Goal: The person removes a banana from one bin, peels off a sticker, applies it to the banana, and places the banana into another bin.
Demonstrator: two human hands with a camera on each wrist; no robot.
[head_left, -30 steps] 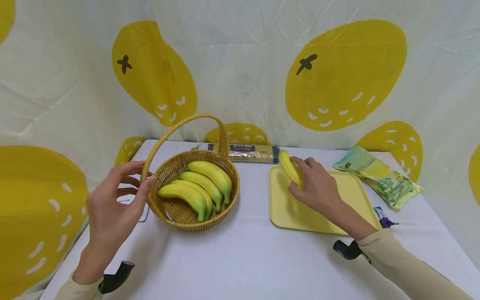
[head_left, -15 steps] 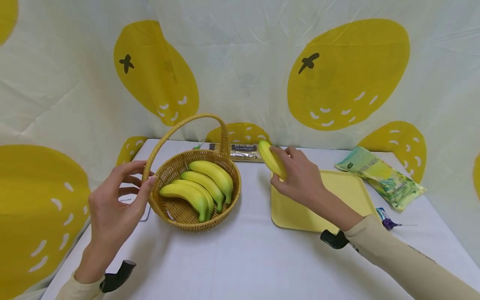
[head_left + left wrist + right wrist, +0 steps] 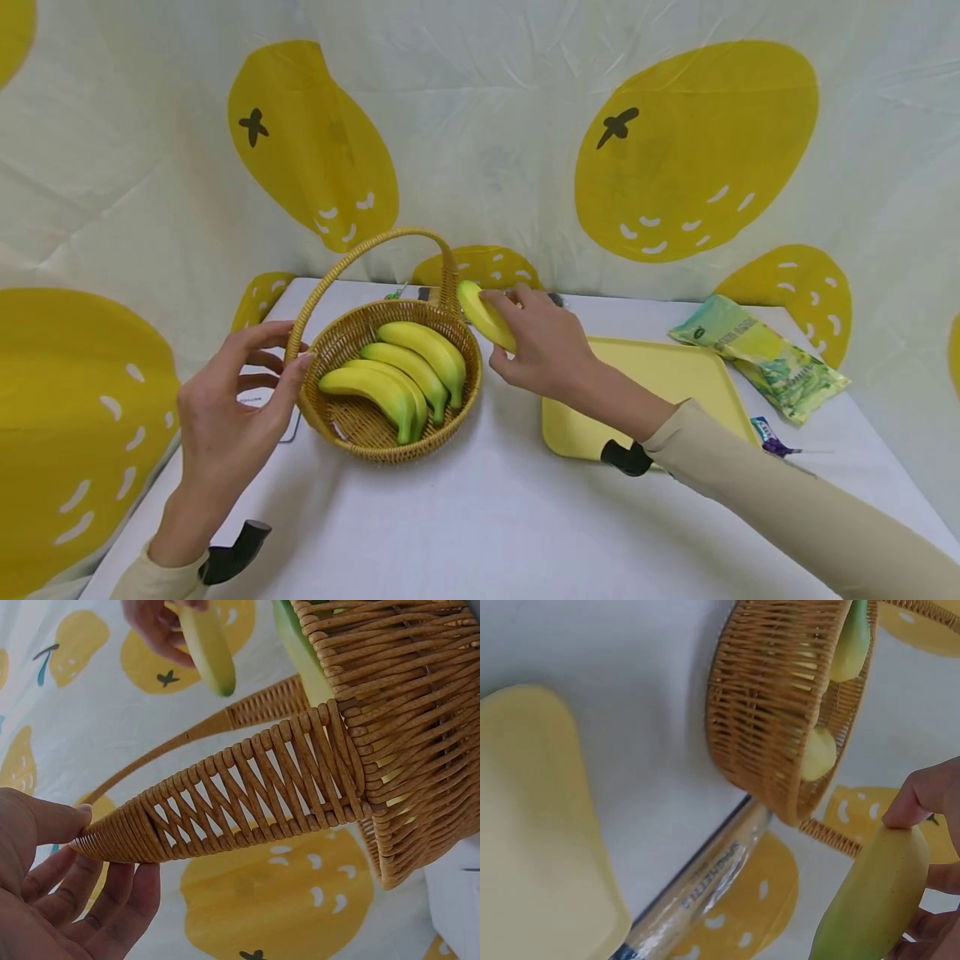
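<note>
Now the right hand point(image 3: 543, 346) grips a banana point(image 3: 486, 316) in the air beside the basket point(image 3: 390, 437), which the left hand point(image 3: 225, 408) steadies with relaxed fingers; lowering it among the bananas point(image 3: 401, 375) probably comes next.

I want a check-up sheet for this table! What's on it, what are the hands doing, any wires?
Surface: white table, cloth-covered.
Job's things: wicker basket holds three bananas; a fourth banana is in the air beside the basket handle; yellow tray has nothing on it.
Clutter: green packet, pasta pack behind the basket, small purple-wrapped item, white card.
Hands: left hand touches the basket where handle meets rim; right hand grips the fourth banana.
Cables: nothing seen.
Surroundings: pale backdrop printed with yellow fruit.
</note>
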